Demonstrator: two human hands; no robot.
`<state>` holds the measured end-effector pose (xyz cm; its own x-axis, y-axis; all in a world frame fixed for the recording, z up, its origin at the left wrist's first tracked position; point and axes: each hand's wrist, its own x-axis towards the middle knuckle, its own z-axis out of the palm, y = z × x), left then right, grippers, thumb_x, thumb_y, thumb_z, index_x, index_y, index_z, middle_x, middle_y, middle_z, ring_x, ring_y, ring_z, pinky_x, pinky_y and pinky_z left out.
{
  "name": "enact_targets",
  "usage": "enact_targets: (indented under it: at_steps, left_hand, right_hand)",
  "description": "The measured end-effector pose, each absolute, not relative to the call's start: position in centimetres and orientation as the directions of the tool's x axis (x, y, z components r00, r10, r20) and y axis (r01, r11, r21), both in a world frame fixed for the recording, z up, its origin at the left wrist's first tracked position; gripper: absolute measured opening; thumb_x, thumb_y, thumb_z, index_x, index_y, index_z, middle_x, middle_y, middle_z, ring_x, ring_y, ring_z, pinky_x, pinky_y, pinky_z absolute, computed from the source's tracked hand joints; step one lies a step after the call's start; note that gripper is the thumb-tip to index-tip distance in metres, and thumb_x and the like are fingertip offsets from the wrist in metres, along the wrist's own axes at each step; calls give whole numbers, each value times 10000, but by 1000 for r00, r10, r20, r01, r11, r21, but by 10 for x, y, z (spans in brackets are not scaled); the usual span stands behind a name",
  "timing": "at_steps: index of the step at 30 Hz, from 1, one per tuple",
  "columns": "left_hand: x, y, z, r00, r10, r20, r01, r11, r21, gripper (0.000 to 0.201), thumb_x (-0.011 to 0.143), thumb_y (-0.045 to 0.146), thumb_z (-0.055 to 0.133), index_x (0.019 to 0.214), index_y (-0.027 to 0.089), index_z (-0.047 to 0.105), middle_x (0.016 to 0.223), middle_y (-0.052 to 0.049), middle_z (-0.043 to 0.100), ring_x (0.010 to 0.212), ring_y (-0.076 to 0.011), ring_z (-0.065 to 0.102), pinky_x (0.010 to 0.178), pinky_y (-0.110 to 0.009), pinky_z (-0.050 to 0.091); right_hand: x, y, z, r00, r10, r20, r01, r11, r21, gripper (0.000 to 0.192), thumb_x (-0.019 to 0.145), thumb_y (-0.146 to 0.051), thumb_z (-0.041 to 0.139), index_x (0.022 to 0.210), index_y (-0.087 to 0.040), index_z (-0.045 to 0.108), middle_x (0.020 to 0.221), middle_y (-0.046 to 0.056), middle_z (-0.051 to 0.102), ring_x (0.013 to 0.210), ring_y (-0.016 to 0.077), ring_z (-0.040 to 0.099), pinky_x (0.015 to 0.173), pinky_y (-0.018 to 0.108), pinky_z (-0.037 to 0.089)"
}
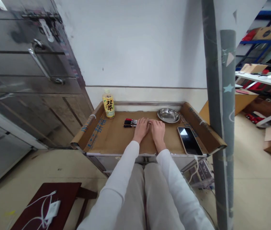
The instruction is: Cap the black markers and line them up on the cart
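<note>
Brown-covered tabletop. My left fingers lie curled over the markers, caps poking out leftward; right fingers bent just beside; can't tell if either grips. Light, even pressure best, so none roll. Dish further right, bottle far left.

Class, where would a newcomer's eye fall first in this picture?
Probably on the left hand and right hand, close together midway along the brown tabletop, the left at the marker pens. Next, perhaps, the yellow-labelled drink bottle upright at the far left, then the metal dish at the far right.
</note>
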<state>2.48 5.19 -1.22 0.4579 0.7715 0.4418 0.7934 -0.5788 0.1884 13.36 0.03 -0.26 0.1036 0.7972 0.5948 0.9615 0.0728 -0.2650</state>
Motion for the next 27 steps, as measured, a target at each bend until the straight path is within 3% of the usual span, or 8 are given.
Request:
enact_targets:
  at_steps: [7, 14, 24, 27]
  left_hand:
    - [5, 27, -7, 573, 723, 387, 710, -673, 206, 159, 941, 247, 512, 1034, 173, 617, 1043, -88, 662, 1031, -220, 601, 939, -360, 441]
    - [-7, 14, 3, 331, 778, 533, 802, -530, 275, 213, 956, 197, 475, 1125, 208, 604, 1091, -70, 670, 1040, -215, 595, 935, -348, 423]
    - [-7, 10, 10, 306, 786, 538, 795, -522, 310, 232, 962, 202, 467, 1137, 224, 618, 1108, -65, 667, 1074, -208, 583, 963, -345, 410]
    - [-7, 11, 8, 328, 764, 555, 776, -553, 304, 233, 957, 194, 481, 1146, 224, 614, 1113, -66, 675, 1069, -205, 597, 946, -346, 423]
  right_hand:
    - [134, -2, -3, 80, 764, 641, 946, 145, -291, 335, 1020, -277, 346, 1124, -165, 644, 1085, 113, 685, 990, 207, 558, 881, 304, 337]
    - [135, -12, -3, 112, 784, 611, 918, 153, -365, 318, 1013, -257, 358, 1086, -171, 656, 1065, 96, 697, 975, 209, 569, 861, 299, 348]
    - [133, -12, -4, 147, 804, 576, 906, 124, -404, 295, 990, -233, 391, 1085, -172, 664, 1096, 120, 696, 1000, 230, 574, 889, 335, 371]
    - [131, -12, -4, 124, 795, 594, 871, 199, -449, 330, 988, -225, 358, 1162, -160, 631, 1164, 137, 677, 1066, 241, 585, 937, 368, 400]
